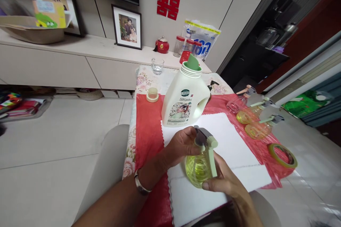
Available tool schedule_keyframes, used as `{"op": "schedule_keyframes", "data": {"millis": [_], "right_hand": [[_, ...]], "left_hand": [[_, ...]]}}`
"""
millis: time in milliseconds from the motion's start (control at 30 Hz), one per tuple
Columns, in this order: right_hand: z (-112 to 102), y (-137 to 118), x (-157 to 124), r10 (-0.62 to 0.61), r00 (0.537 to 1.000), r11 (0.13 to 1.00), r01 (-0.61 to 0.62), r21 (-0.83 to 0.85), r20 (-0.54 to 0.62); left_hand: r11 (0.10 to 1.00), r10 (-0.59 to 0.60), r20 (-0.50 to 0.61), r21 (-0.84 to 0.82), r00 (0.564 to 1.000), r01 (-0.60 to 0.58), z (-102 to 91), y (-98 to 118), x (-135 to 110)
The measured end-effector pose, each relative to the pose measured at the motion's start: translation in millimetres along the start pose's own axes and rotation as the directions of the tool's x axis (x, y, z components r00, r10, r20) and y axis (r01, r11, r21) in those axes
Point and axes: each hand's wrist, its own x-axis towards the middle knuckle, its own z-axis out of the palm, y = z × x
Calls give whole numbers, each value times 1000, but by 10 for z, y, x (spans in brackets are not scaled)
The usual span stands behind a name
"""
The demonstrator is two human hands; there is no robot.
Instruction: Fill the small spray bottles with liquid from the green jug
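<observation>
A small clear spray bottle (197,171) with yellow-green liquid is held between my hands, above a white cloth (226,138). My left hand (183,146) has its fingers closed around the grey and pale green spray head (205,139). Lower down, my right hand (225,181) grips the bottle's body, its thumb near the base. Just beyond them stands a large white detergent jug (183,95), uncapped, with a green pouring spout. Its apparent cap (152,94) sits to the left on red plastic sheeting (149,124).
Several spray bottles (258,129) lie or stand along the right side, with a roll of tape (282,156) nearer me. A glass cup (157,66) stands at the back. Behind are a red pot (162,45), a jar (178,46) and a framed photo (128,28) on the cabinet.
</observation>
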Motion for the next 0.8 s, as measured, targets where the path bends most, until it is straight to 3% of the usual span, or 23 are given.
{"op": "schedule_keyframes", "data": {"millis": [133, 367, 600, 800], "right_hand": [[-19, 6, 37, -58, 998, 998, 58, -30, -4], [-66, -14, 2, -73, 997, 994, 73, -86, -3], [-122, 43, 25, -97, 995, 979, 93, -179, -11], [-184, 72, 13, -117, 992, 973, 108, -205, -35]], "left_hand": [[998, 60, -13, 28, 998, -60, -3, -9, 22], [997, -33, 50, 64, 998, 30, -22, 4, -21], [997, 65, -65, 41, 996, -62, -28, -17, 8], [999, 31, -28, 42, 999, -30, -25, -23, 31]]}}
